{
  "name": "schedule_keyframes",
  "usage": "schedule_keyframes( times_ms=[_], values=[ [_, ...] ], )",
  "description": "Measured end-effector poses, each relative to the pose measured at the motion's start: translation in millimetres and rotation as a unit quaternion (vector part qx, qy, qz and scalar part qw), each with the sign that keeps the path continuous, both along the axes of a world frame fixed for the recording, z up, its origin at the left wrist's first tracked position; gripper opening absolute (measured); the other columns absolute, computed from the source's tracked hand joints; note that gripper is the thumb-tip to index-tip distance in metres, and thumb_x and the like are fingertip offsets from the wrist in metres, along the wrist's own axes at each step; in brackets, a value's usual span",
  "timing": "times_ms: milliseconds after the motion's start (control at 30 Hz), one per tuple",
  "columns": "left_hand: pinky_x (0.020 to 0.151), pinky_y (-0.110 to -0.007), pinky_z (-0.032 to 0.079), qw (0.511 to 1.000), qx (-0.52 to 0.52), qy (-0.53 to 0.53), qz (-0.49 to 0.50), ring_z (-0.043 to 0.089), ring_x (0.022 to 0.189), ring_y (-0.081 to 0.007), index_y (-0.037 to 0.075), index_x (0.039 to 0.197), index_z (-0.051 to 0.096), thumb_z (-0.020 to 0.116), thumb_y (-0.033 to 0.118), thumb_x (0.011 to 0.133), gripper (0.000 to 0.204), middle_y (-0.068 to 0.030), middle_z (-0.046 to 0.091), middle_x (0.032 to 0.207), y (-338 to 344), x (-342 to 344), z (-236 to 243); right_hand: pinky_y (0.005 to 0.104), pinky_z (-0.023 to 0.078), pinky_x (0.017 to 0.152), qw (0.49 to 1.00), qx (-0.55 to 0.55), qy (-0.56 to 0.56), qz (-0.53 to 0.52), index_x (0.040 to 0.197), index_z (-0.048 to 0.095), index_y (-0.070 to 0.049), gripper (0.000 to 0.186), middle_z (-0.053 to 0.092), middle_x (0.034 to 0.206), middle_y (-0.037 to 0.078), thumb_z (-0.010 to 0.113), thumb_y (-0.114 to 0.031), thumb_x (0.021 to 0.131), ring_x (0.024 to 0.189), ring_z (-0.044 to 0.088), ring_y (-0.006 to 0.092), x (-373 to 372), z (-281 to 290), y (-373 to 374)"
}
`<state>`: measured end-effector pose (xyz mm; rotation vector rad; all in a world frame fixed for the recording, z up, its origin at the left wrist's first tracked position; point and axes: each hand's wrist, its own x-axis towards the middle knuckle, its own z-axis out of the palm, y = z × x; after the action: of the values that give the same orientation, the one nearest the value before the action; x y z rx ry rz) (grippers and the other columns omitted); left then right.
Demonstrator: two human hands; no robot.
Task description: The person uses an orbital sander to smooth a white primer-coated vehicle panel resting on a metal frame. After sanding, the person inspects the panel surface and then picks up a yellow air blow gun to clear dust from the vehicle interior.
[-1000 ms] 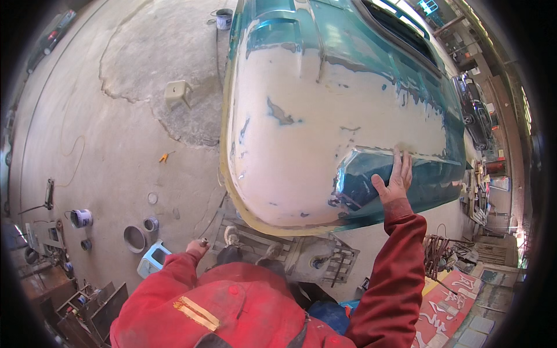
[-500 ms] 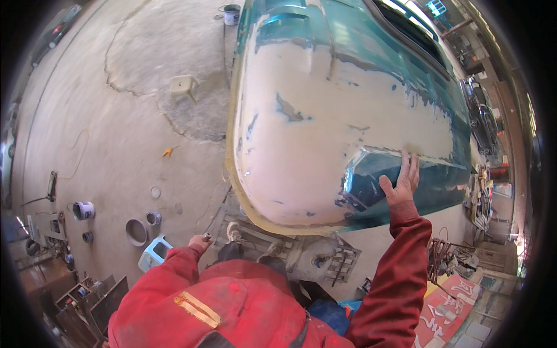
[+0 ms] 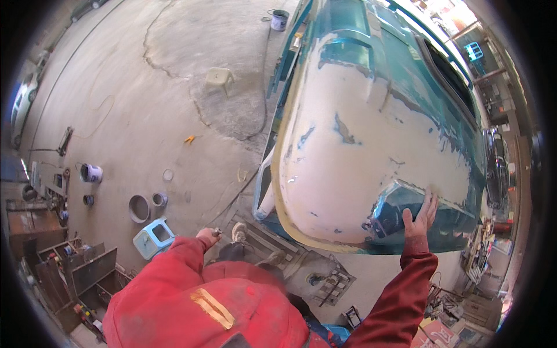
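Observation:
A large teal vehicle body panel (image 3: 331,168), coated over much of its face with pale filler, stands in front of me. Its edge carries a yellowish border, and grey and teal patches show through the filler. My right hand (image 3: 420,220) rests on it with fingers stretched out, beside a shiny teal recess (image 3: 393,210) at its lower right. Down at my left side, my left hand (image 3: 207,234) is closed around a small metallic object (image 3: 216,232), whose kind I cannot make out.
A blue stool (image 3: 149,243) stands left of me, near a round basin (image 3: 139,209) and a purple-white bucket (image 3: 91,173). Farther off is a beige stool (image 3: 219,78). Grating (image 3: 336,284) lies by my feet; metal cabinets (image 3: 93,269) stand at lower left.
My view has swung left, so the panel and floor things sit farther right and lower. My right hand stays on the panel beside the recess; my left hand keeps its hold.

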<state>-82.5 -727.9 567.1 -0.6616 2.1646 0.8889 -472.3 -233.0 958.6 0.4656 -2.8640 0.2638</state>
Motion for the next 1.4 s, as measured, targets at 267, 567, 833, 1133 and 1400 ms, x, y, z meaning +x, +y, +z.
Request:
schedule_keyframes(
  times_ms=[267,567,833,1133,1400],
  values=[
    [0.082,-0.046,0.051,0.997,-0.016,-0.069,0.037,0.064,0.094,-0.0381,0.014,0.099,0.07,0.064,0.052,0.08,0.043,-0.0168,0.069,0.097,3,9,2,0.0528,0.015,0.114,1.0,0.001,0.009,0.018,0.149,0.029,-0.008,0.1,0.024,0.151,0.027,0.049,-0.076,0.08,0.141,0.019,0.0444,-1,0,1],
    [0.082,-0.045,0.051,0.997,-0.001,-0.054,0.056,0.065,0.094,-0.0374,0.015,0.099,0.071,0.065,0.052,0.079,0.043,-0.0158,0.07,0.098,4,17,7,0.0522,0.015,0.114,1.0,0.008,0.019,0.014,0.15,0.029,-0.01,0.1,0.026,0.151,0.027,0.047,-0.078,0.079,0.141,0.02,0.0437,-6,-5,8],
    [0.083,-0.044,0.051,0.992,-0.001,-0.094,0.089,0.065,0.095,-0.0372,0.015,0.1,0.072,0.065,0.054,0.078,0.045,-0.0152,0.07,0.099,6,27,4,0.0514,0.015,0.115,0.999,0.009,0.017,0.029,0.151,0.029,-0.01,0.099,0.025,0.152,0.026,0.046,-0.077,0.08,0.141,0.021,0.0426,-8,-5,11],
    [0.079,-0.045,0.049,0.989,0.041,0.062,0.131,0.064,0.09,-0.0382,0.008,0.094,0.07,0.055,0.062,0.084,0.057,-0.0205,0.068,0.093,-15,-59,66,0.0511,0.015,0.115,0.999,0.02,0.018,0.034,0.15,0.027,-0.006,0.096,0.025,0.153,0.022,0.042,-0.074,0.084,0.142,0.02,0.0409,-3,2,0],
    [0.07,-0.044,0.046,0.875,0.011,0.408,0.26,0.061,0.078,-0.0362,-0.002,0.083,0.063,0.058,0.05,0.086,0.051,-0.0253,0.061,0.081,-110,-326,170,0.0523,0.015,0.115,1.0,0.009,0.012,0.025,0.15,0.027,-0.005,0.102,0.024,0.152,0.028,0.049,-0.075,0.079,0.142,0.019,0.0441,-2,2,0]
  ],
)
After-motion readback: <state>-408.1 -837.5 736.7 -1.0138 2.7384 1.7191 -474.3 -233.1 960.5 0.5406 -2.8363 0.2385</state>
